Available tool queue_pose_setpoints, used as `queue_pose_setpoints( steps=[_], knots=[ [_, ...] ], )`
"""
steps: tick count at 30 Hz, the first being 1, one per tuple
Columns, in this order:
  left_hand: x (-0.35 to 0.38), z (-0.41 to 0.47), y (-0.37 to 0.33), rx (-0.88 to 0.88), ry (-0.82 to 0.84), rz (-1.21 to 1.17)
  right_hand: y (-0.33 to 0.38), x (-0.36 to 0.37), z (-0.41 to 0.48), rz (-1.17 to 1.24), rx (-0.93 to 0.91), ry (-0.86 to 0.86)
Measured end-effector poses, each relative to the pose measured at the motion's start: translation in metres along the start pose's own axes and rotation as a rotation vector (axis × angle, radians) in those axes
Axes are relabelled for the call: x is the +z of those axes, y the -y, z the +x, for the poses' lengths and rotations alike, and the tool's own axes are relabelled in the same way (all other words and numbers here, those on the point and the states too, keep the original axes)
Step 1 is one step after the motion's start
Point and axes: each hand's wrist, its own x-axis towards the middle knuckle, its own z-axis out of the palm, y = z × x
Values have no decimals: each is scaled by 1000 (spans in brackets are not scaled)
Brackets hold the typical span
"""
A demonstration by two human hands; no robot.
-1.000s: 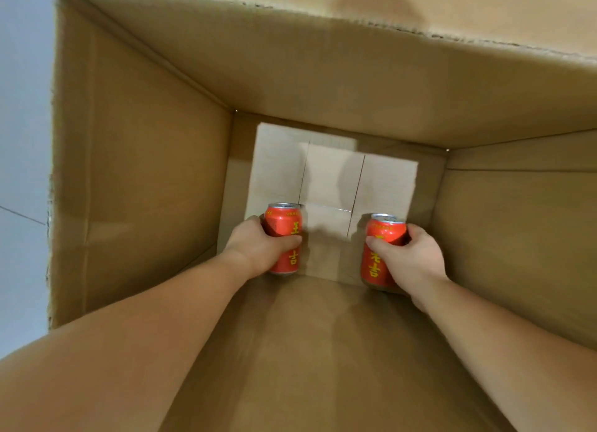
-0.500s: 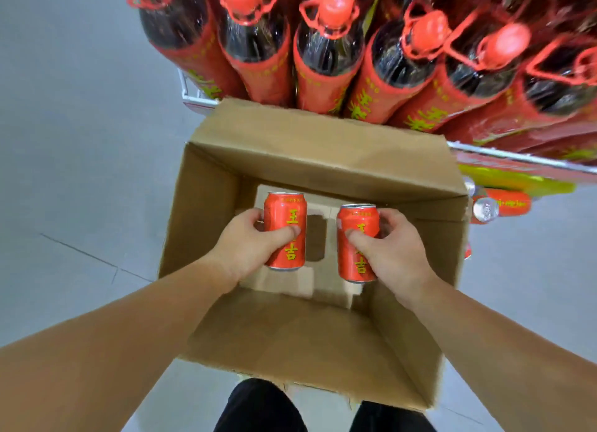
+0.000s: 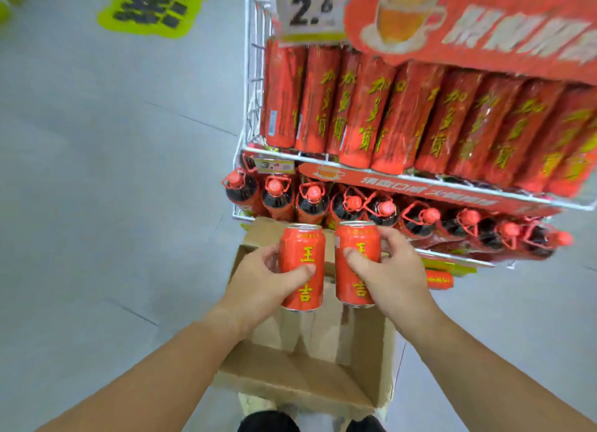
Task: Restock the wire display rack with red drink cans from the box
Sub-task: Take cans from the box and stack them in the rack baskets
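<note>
Red aluminium drink can point(image 3: 302, 267), upright, gripped in left hand point(image 3: 258, 281); twin can point(image 3: 357, 260) in right hand point(image 3: 395, 280) — white wire rack point(image 3: 253, 86) ahead-right (right hand nearer).

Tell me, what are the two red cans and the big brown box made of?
The left red drink can and right red drink can look like thin metal, probably aluminium: silvery rims, glossy printed sides. The brown open box looks like matte cardboard: dull surface, folded flaps.
</note>
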Motion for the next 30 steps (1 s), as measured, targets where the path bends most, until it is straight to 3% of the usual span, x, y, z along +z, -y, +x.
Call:
queue_pose_setpoints(
  steps=[14,30],
  knots=[
    [-25,-173,-287,404,10,-6,282,-104,-114,118,-334,-179],
    [-17,-282,-513,778,101,-17,501,-220,-199,178,-667,-444]
  ],
)
